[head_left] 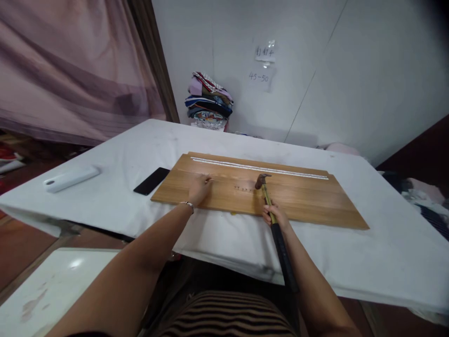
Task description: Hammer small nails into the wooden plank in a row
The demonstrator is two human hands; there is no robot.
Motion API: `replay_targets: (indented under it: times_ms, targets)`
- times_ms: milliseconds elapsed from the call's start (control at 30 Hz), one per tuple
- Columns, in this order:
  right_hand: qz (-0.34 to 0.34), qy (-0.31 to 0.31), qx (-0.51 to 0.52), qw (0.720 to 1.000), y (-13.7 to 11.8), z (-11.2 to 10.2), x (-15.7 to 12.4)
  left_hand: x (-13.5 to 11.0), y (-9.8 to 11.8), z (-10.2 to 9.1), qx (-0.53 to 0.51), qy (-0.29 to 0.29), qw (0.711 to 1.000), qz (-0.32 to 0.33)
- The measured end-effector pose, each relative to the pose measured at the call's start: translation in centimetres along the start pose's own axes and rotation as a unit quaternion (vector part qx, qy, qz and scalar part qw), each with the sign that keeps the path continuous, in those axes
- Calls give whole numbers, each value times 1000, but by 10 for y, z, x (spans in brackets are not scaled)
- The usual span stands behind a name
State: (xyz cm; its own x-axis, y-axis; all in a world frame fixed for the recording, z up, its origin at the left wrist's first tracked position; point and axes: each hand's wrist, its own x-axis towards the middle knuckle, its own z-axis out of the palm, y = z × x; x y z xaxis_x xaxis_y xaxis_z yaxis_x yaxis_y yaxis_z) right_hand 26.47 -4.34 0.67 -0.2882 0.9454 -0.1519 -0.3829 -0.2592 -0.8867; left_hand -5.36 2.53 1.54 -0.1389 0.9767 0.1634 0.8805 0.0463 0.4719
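the right hand point(275, 215) is wrapped around the hammer point(279, 241), its fingers clenched on the yellow part of the handle. the black grip runs from below those fingers back toward the person, and the metal head sits just beyond them, above or against the wooden board point(305, 199); which of the two cannot be told. the left hand point(199, 189) is over the left part of the board, its fingers drawn together at the tips; whether they pinch something small cannot be made out. a bracelet point(191, 206) circles the wrist behind them.

between the two sets of fingers, a short row of small nails point(243, 188) shows on the board, nearer the hammer head; how deep they sit is too small to see. beyond the fingers of both hands, two white strips point(259, 168) lie along the board's far side. the board lies flat on the white-covered table point(351, 262), under and around the fingers.

left of the left fingers, just beside the board, is a black phone point(152, 181), and farther left a white rounded object point(72, 179). well beyond the fingers, folded clothes point(209, 98) are stacked against the wall.
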Motion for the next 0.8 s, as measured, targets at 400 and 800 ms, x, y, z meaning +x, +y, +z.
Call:
replay_targets:
  times_ms: [400, 800]
  targets:
    - [-8, 14, 12, 1000, -11, -15, -8, 52, 11, -13, 231, -178, 945, 149]
    - [-13, 15, 28, 999, -13, -15, -21, 59, 21, -22, 247, -223, 934, 127]
